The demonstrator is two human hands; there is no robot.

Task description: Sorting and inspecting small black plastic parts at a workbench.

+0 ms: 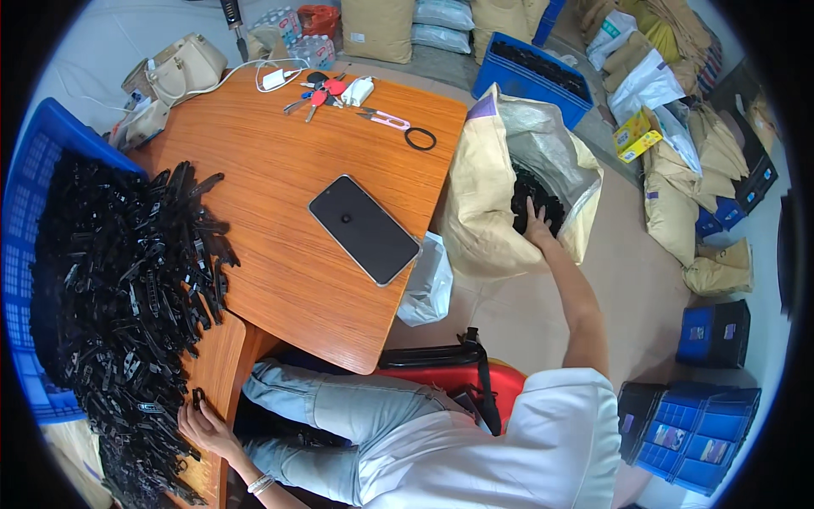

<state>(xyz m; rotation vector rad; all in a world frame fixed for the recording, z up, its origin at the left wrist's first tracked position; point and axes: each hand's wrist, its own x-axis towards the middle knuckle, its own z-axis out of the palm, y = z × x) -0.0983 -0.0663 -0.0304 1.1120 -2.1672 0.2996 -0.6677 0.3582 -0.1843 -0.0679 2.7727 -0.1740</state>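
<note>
A large heap of long, narrow black clips point(127, 280) spills from a blue crate onto the wooden table. At the heap's near right edge, my left hand point(208, 428) rests by the tabletop, its fingertips closed on one small black clip point(198, 397). My right arm stretches out to the right, over an open tan sack point(479, 204) with a silvery lining. Inside the sack, my right hand point(538, 226) has its fingers spread over a mass of black pieces point(527, 188); nothing shows gripped, and the fingertips touch or nearly touch them.
On the table point(280, 263) lie a phone point(365, 229), pink-handled snips point(386, 119), a black ring point(420, 138) and keys point(318, 89). The blue crate point(51, 127) stands left. A blue bin point(543, 76) is behind the sack; a white bag point(426, 280) hangs by the table edge.
</note>
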